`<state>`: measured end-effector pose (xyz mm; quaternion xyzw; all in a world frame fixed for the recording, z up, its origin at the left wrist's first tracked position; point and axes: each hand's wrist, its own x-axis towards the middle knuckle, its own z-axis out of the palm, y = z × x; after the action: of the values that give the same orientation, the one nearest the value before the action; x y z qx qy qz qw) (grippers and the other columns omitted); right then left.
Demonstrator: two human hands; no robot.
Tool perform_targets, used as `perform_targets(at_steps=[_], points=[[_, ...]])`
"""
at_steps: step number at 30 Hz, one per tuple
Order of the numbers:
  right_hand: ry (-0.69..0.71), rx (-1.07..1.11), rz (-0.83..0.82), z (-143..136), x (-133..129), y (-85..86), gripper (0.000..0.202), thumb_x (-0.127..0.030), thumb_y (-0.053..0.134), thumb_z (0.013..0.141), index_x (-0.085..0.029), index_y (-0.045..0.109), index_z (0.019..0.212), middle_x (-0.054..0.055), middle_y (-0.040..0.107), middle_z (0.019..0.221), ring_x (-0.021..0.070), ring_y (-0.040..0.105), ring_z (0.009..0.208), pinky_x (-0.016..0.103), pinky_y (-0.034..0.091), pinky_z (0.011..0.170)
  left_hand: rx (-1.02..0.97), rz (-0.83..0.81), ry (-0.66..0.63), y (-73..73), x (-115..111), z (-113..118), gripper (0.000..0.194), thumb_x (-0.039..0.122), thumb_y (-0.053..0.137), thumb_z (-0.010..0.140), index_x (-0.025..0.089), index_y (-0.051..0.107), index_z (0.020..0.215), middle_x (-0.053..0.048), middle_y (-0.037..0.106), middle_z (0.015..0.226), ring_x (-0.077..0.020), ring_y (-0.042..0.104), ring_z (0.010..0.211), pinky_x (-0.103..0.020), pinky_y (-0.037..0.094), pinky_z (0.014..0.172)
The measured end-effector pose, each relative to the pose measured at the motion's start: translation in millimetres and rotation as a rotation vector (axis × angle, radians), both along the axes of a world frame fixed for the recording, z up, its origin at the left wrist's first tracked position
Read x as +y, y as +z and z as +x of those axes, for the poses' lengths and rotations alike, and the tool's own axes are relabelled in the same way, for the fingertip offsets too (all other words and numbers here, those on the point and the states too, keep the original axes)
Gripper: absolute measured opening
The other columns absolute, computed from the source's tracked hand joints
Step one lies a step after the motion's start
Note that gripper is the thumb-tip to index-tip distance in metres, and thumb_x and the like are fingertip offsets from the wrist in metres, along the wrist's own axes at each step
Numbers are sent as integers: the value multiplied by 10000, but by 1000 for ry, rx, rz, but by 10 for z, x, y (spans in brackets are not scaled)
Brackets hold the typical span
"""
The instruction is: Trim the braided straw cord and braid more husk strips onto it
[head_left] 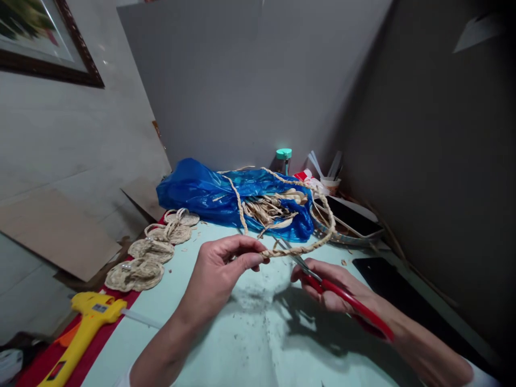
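Observation:
Between thumb and fingers, my left hand [226, 269] pinches a braided straw cord [328, 215]. The cord loops out to the right and back over a blue plastic bag [197, 188]. Red-handled scissors [346, 298] are gripped in my right hand [334, 282]. Their metal blades point up and left, close to the cord just right of my left fingers; whether they touch it I cannot tell. Dry straw strips [268, 209] spill from the bag's opening behind my hands.
Several woven straw pieces [135, 274] line the left table edge. Near them lies a yellow glue gun [91, 322] with a glue stick. At the back right are a green-lidded jar [283, 156], a small cup [330, 185] and a tray with a dark phone-like device [355, 215]. A black flat object [387, 285] lies right.

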<state>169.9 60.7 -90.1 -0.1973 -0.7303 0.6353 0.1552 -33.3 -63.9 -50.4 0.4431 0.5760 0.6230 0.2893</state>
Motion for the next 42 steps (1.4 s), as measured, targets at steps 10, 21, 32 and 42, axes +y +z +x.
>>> perform_targets(at_steps=[10, 21, 32, 42], points=[[105, -28, -113, 21, -18, -10, 526, -592, 740, 654, -220, 672, 1020, 25, 544, 832, 159, 482, 707, 270, 433, 645, 14, -35, -70, 6, -35, 33, 54, 197, 718, 742, 206, 763, 714, -19, 682, 632, -135, 574, 593, -216, 442, 563], [187, -35, 17, 21, -82, 30, 395, -507, 688, 764, -238, 640, 1048, -18, 457, 754, 121, 371, 642, 221, 321, 558, 52, -44, -58, 29, -20, 75, 27, 197, 756, 691, 199, 744, 667, -32, 695, 685, -160, 600, 647, -244, 469, 608], [162, -33, 141, -40, -193, -30, 369, -493, 624, 836, -190, 622, 1047, -5, 522, 792, 121, 453, 686, 219, 405, 643, 27, -23, -44, -47, 43, 90, 67, 112, 737, 673, 178, 724, 677, 14, 659, 636, -100, 544, 588, -183, 431, 556], [13, -60, 127, -111, -236, -56, 308, -458, 648, 817, -155, 609, 858, -34, 450, 643, 91, 374, 569, 202, 331, 522, 67, -46, 55, -118, 60, 130, 192, 173, 737, 716, 213, 684, 896, 41, 654, 671, -103, 567, 638, -186, 431, 622]])
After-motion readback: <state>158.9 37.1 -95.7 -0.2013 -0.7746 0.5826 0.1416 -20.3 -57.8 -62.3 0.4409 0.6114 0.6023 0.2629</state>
